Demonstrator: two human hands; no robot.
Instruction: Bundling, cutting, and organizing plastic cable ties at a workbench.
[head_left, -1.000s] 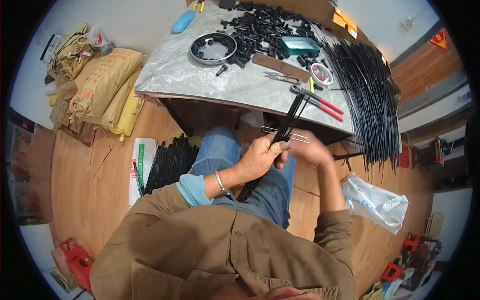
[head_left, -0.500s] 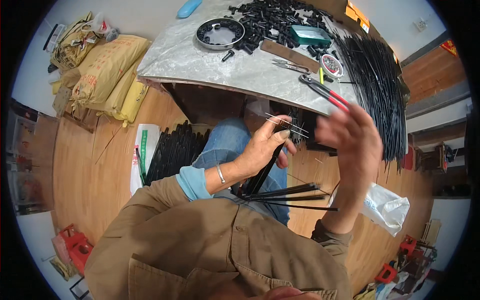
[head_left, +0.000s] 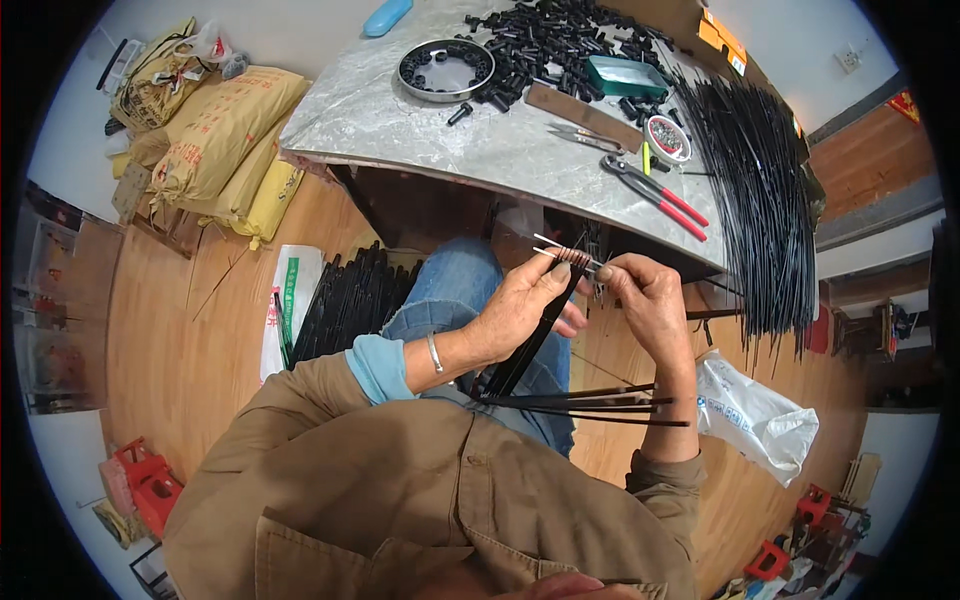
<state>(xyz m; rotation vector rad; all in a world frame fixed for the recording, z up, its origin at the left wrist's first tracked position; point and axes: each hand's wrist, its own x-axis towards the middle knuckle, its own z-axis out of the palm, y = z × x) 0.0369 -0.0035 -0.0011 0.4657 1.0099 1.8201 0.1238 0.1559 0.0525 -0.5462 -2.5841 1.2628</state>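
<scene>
Above my lap, my left hand [head_left: 515, 305] is closed around the top of a bundle of long black strips [head_left: 532, 350], thumb pressed on it. Two thin silvery metal rods [head_left: 545, 241] cross the bundle's upper end, where a row of narrow reddish-brown strands or edges shows between them. My right hand [head_left: 650, 295] pinches the right end of a rod between thumb and forefinger, close to my left fingertips. More black strips [head_left: 600, 404] fan out to the right across my lap, passing by my right forearm.
On the grey table [head_left: 400, 130] lie red-handled pliers [head_left: 660, 197], scissors [head_left: 585, 135], a brown bar [head_left: 580, 115], a round tray [head_left: 445, 68] and heaped black pieces [head_left: 550, 45]. Long black strands [head_left: 755, 200] hang off its right side. A white bag [head_left: 755, 415] lies on the floor.
My right hand has come down and left from above the table's front edge and now pinches a rod beside my left hand. The pliers show fully. My left hand keeps its hold.
</scene>
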